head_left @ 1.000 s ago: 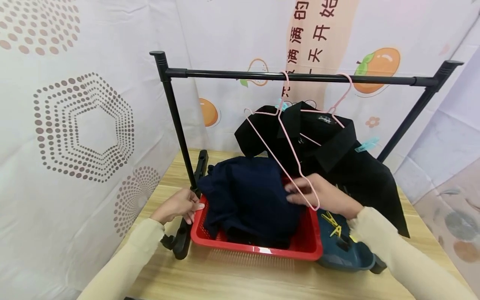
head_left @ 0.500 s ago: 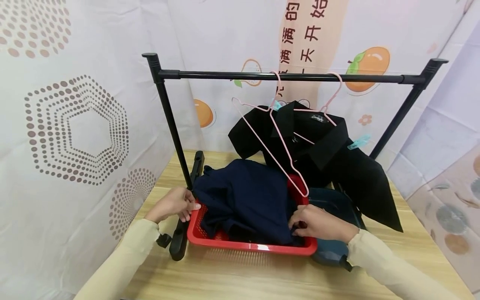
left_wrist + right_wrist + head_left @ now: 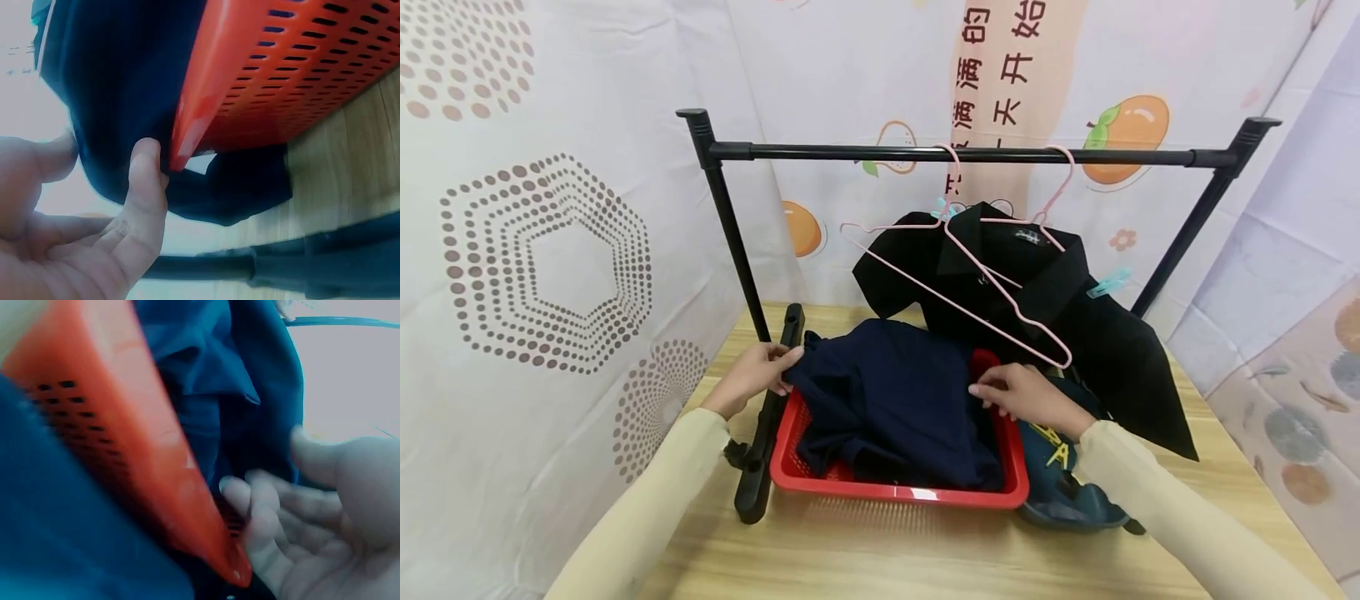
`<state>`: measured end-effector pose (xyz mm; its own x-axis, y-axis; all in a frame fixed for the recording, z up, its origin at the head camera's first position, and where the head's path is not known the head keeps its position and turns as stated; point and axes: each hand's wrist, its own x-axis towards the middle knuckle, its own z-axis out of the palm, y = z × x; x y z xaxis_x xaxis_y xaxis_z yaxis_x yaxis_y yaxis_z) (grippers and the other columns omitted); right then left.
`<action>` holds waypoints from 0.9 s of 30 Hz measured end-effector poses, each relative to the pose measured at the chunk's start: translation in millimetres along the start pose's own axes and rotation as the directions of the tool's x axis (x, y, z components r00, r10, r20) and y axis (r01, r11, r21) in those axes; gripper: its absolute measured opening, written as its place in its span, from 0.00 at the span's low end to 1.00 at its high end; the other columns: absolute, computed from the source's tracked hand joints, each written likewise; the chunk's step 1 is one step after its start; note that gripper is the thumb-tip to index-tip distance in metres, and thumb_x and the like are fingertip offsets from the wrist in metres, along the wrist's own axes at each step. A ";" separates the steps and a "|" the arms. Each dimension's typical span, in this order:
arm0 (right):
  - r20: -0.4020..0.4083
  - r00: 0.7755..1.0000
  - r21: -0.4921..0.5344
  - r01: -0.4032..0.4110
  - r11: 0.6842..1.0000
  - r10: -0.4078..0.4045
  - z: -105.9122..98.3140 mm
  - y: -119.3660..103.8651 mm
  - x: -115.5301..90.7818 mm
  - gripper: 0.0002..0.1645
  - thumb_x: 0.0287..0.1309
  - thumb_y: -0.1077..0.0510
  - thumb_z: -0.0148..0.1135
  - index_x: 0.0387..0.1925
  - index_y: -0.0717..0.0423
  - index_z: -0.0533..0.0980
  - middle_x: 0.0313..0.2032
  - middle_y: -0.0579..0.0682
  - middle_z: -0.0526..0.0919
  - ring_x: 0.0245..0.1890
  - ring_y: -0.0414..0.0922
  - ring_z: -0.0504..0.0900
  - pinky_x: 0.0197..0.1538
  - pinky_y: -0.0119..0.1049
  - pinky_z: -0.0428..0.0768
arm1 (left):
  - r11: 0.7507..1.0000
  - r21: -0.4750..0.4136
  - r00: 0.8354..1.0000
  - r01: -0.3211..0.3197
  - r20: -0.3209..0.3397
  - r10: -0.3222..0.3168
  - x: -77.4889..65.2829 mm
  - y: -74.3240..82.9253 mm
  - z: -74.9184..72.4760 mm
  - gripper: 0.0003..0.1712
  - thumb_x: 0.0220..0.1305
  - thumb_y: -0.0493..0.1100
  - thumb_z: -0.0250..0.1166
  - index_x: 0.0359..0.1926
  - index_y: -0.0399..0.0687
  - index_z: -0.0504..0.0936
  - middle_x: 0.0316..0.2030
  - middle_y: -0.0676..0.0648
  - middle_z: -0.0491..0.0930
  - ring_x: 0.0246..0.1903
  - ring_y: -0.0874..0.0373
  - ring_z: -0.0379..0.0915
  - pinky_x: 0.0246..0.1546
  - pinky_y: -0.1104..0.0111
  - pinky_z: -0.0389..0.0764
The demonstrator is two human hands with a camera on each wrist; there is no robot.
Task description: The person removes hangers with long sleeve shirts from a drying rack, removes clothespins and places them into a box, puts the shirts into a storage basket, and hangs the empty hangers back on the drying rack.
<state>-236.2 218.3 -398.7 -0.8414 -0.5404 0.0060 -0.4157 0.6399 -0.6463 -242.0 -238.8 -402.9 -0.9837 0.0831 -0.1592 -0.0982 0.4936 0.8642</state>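
Note:
A navy garment [image 3: 910, 392] lies heaped in a red plastic basket [image 3: 895, 490]. My left hand [image 3: 751, 379] pinches the garment's upper left edge, just above the basket rim; the left wrist view shows the cloth between thumb and finger. At the garment's right edge, my right hand [image 3: 1026, 392] has thumb and fingers around the cloth, beside the basket's right wall. A bare pink hanger [image 3: 955, 304] hangs tilted from the black rack's bar [image 3: 865, 153], its lower end close over my right hand.
A black collared shirt [image 3: 1120, 358] hangs on another pink hanger [image 3: 1054, 200], with light-blue clips [image 3: 1108, 283]. Right of the basket, a dark blue basin [image 3: 1075, 504] holds yellow clothespins [image 3: 1057, 454]. The rack's left foot [image 3: 752, 492] stands beside the basket.
My left hand has moved from the basket rim up to the garment's edge. My right hand went down to the garment's lower right, then back up its side. The bare hanger has swung.

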 end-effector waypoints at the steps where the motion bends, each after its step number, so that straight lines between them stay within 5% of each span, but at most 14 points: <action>1: -0.016 0.999 0.008 -0.034 0.999 0.034 0.4 -1.0 5.7 0.21 0.74 0.45 0.60 0.48 0.59 0.82 0.30 0.51 0.84 0.22 0.43 0.80 0.28 0.38 0.81 | 1.000 0.018 1.000 0.006 -0.004 -0.006 2.8 1.4 0.7 0.41 0.76 0.57 0.61 0.72 0.27 0.64 0.56 0.29 0.76 0.34 0.48 0.86 0.43 0.57 0.85; 5: -0.026 0.991 0.047 -0.129 0.991 0.131 4.2 -3.1 26.0 0.30 0.72 0.42 0.61 0.57 0.65 0.78 0.30 0.55 0.84 0.23 0.46 0.81 0.28 0.41 0.81 | 0.992 0.130 1.000 -0.001 -0.031 0.005 11.6 7.1 5.5 0.37 0.70 0.50 0.69 0.70 0.30 0.71 0.63 0.30 0.73 0.52 0.40 0.80 0.54 0.50 0.80; 9: -0.004 0.993 0.031 -0.118 0.992 0.119 10.4 -0.3 41.2 0.27 0.68 0.44 0.67 0.50 0.66 0.78 0.24 0.52 0.81 0.21 0.46 0.80 0.26 0.40 0.80 | 0.973 0.227 0.997 -0.041 -0.048 0.053 17.2 9.7 8.9 0.27 0.65 0.42 0.74 0.61 0.33 0.81 0.62 0.32 0.76 0.63 0.36 0.71 0.57 0.49 0.78; 14: -0.026 0.998 -0.002 0.051 0.999 -0.051 13.9 5.4 54.4 0.18 0.65 0.60 0.70 0.26 0.60 0.70 0.18 0.47 0.75 0.17 0.44 0.77 0.23 0.36 0.76 | 0.952 0.286 0.988 -0.105 -0.077 0.132 22.0 12.2 8.6 0.11 0.60 0.37 0.76 0.41 0.35 0.89 0.42 0.37 0.87 0.43 0.43 0.81 0.41 0.58 0.82; 18: -0.057 0.993 0.070 0.109 0.992 -0.105 7.3 0.5 54.8 0.22 0.67 0.64 0.67 0.22 0.56 0.64 0.18 0.49 0.74 0.19 0.46 0.79 0.25 0.37 0.79 | 0.930 0.324 0.970 -0.176 -0.102 0.219 23.2 15.3 6.9 0.05 0.61 0.37 0.75 0.35 0.38 0.90 0.35 0.41 0.86 0.36 0.48 0.80 0.37 0.60 0.80; 22: -0.136 0.989 0.204 0.083 0.975 -0.056 -5.0 -14.9 50.2 0.13 0.68 0.61 0.66 0.28 0.61 0.73 0.24 0.55 0.80 0.23 0.50 0.82 0.31 0.39 0.83 | 0.906 0.343 0.928 -0.246 -0.187 0.323 18.7 21.6 3.4 0.09 0.64 0.41 0.74 0.42 0.39 0.90 0.41 0.40 0.87 0.40 0.47 0.82 0.44 0.56 0.81; 27: -0.233 0.970 0.378 0.157 0.913 -0.070 -22.0 -32.1 43.5 0.10 0.71 0.62 0.63 0.38 0.68 0.78 0.28 0.60 0.79 0.26 0.50 0.79 0.34 0.37 0.82 | 0.868 0.332 0.823 -0.369 -0.316 0.471 5.1 40.8 -2.8 0.10 0.66 0.45 0.73 0.43 0.44 0.90 0.39 0.43 0.88 0.32 0.50 0.80 0.39 0.57 0.80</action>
<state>-267.1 186.4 -360.9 -0.8674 -0.4417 0.2291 -0.3808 0.2930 -0.8770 -251.5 -220.7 -367.1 -0.9039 0.0271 0.4270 0.3277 0.6855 0.6502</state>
